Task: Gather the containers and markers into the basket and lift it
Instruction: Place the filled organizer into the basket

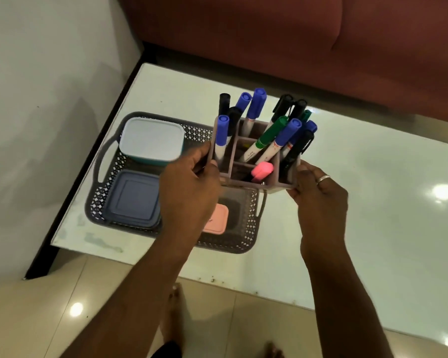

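Note:
A grey perforated basket [246,229] with side handles sits at the left end of the white table. Inside it are a teal container with a white lid [151,142], a flat blue-lidded container [133,197] and a small pink container [216,219]. Above the basket's right half I hold a compartmented marker holder [243,180] between both hands. It carries several markers [269,135] with blue, black and green caps and a pink highlighter [262,170]. My left hand [189,187] grips its left side. My right hand [318,192], with a ring, grips its right side.
The white glossy table [373,202] stretches to the right of the basket. A red-brown sofa [295,34] runs along its far side. A white wall [36,73] stands to the left. Tiled floor and my bare feet [172,313] show below the table's near edge.

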